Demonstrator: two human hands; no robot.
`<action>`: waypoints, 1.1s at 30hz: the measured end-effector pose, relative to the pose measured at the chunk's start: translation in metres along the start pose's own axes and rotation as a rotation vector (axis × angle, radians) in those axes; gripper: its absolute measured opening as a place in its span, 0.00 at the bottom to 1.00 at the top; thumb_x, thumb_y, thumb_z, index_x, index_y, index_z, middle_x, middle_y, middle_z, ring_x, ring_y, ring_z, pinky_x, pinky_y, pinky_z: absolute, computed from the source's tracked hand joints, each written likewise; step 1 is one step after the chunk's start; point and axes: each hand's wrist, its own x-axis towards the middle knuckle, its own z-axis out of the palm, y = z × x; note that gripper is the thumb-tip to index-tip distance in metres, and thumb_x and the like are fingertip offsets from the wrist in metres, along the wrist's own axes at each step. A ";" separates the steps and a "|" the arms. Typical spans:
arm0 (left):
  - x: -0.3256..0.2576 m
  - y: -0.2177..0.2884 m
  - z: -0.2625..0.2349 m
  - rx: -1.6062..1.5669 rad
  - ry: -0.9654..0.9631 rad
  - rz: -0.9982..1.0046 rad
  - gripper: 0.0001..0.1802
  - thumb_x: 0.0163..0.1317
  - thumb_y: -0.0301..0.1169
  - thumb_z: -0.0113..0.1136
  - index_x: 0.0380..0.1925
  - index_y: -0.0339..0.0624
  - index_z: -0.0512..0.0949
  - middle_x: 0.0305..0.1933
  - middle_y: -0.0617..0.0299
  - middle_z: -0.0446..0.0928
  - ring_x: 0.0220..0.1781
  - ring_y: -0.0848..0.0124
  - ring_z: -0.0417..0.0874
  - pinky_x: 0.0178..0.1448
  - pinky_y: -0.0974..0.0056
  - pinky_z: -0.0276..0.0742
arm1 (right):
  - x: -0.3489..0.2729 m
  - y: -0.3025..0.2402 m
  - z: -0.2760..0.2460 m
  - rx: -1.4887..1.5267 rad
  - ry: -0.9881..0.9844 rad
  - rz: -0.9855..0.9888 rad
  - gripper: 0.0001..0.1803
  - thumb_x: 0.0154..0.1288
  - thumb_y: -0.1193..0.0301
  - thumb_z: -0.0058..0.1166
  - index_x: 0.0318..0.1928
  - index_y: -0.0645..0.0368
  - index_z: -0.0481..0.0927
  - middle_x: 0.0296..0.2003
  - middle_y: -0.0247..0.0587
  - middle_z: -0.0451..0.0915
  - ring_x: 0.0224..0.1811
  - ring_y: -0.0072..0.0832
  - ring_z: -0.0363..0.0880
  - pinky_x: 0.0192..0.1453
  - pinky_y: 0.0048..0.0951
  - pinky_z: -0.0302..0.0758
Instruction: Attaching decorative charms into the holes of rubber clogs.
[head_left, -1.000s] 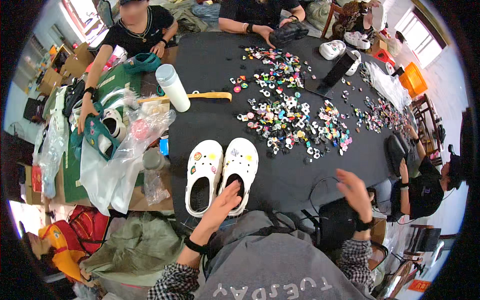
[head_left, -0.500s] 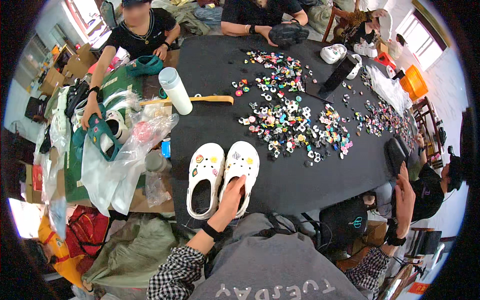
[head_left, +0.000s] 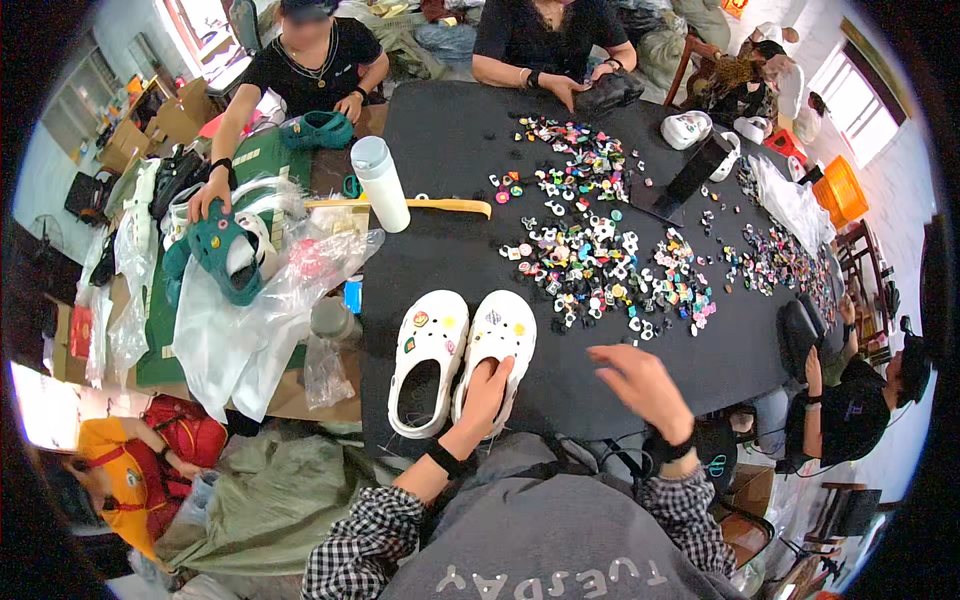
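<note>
A pair of white clogs lies side by side in front of me, toes pointing away; both the left clog (head_left: 438,328) and the right clog (head_left: 510,305) carry small colourful charms on top. My left hand (head_left: 484,395) is closed on the right clog, its fingers reaching into the foot opening. Over the black tabletop, to the right of the clogs, my right hand (head_left: 645,385) hangs with its fingers stretched out and nothing in them. Beyond it spreads a heap of small shoe charms (head_left: 590,265) in many colours.
A white tumbler (head_left: 382,190) stands left of the charms, beside a wooden back scratcher (head_left: 450,206). Clear plastic bags (head_left: 235,345) lie at the left. One co-worker holds a green clog (head_left: 225,250), another a black clog (head_left: 610,95). A phone on a stand (head_left: 698,165) stands far right.
My right hand has swung in from the far right to over the table near the clogs. My left hand stays on the right clog. The view has shifted slightly.
</note>
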 end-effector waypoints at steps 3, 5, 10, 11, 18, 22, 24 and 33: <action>-0.003 0.005 -0.003 0.157 0.018 0.043 0.18 0.68 0.38 0.50 0.41 0.29 0.72 0.39 0.59 0.74 0.41 0.72 0.70 0.47 0.66 0.66 | 0.029 -0.011 0.036 0.025 -0.095 -0.193 0.15 0.60 0.72 0.54 0.48 0.60 0.77 0.43 0.47 0.78 0.45 0.44 0.77 0.49 0.38 0.75; -0.004 0.007 -0.002 0.254 0.018 0.053 0.18 0.68 0.38 0.50 0.39 0.29 0.72 0.35 0.59 0.73 0.38 0.71 0.70 0.45 0.65 0.66 | 0.041 -0.016 0.056 0.034 -0.081 -0.224 0.14 0.61 0.71 0.52 0.47 0.60 0.77 0.44 0.47 0.78 0.45 0.44 0.77 0.48 0.38 0.76; 0.014 -0.031 -0.017 0.345 0.028 0.208 0.14 0.67 0.34 0.48 0.39 0.31 0.73 0.33 0.59 0.74 0.35 0.72 0.72 0.39 0.65 0.68 | 0.060 -0.033 0.097 -0.001 -0.016 -0.298 0.16 0.59 0.75 0.51 0.49 0.59 0.76 0.45 0.45 0.77 0.46 0.42 0.77 0.49 0.36 0.75; 0.014 -0.039 -0.021 0.348 0.016 0.210 0.14 0.67 0.34 0.48 0.39 0.31 0.73 0.33 0.59 0.74 0.35 0.72 0.72 0.39 0.65 0.68 | 0.060 -0.036 0.104 -0.019 0.009 -0.278 0.16 0.59 0.75 0.51 0.50 0.59 0.75 0.45 0.45 0.77 0.47 0.42 0.77 0.49 0.36 0.76; 0.018 -0.042 -0.024 0.130 -0.038 0.356 0.17 0.68 0.34 0.47 0.47 0.29 0.72 0.45 0.54 0.77 0.46 0.69 0.77 0.47 0.65 0.73 | 0.044 -0.037 0.123 -0.070 0.065 -0.329 0.25 0.54 0.78 0.49 0.56 0.63 0.69 0.55 0.46 0.70 0.57 0.42 0.69 0.57 0.34 0.72; 0.017 -0.042 -0.025 0.314 0.009 0.335 0.18 0.70 0.38 0.45 0.41 0.29 0.71 0.38 0.48 0.75 0.38 0.60 0.76 0.42 0.61 0.70 | 0.032 -0.016 0.107 0.166 -0.002 -0.205 0.23 0.59 0.76 0.51 0.57 0.59 0.70 0.55 0.46 0.71 0.59 0.41 0.69 0.59 0.37 0.70; 0.018 -0.039 -0.026 0.561 0.071 0.391 0.19 0.70 0.38 0.44 0.36 0.28 0.69 0.35 0.38 0.72 0.38 0.48 0.72 0.44 0.56 0.68 | 0.025 0.009 0.104 0.182 0.010 -0.171 0.20 0.61 0.74 0.51 0.55 0.59 0.72 0.53 0.45 0.73 0.55 0.42 0.72 0.58 0.38 0.71; 0.007 -0.021 -0.012 0.590 0.069 0.426 0.18 0.70 0.37 0.44 0.37 0.27 0.70 0.35 0.38 0.73 0.37 0.48 0.72 0.45 0.55 0.67 | 0.025 0.140 0.073 0.039 0.429 0.279 0.08 0.59 0.73 0.50 0.36 0.60 0.80 0.33 0.50 0.81 0.36 0.47 0.80 0.42 0.41 0.76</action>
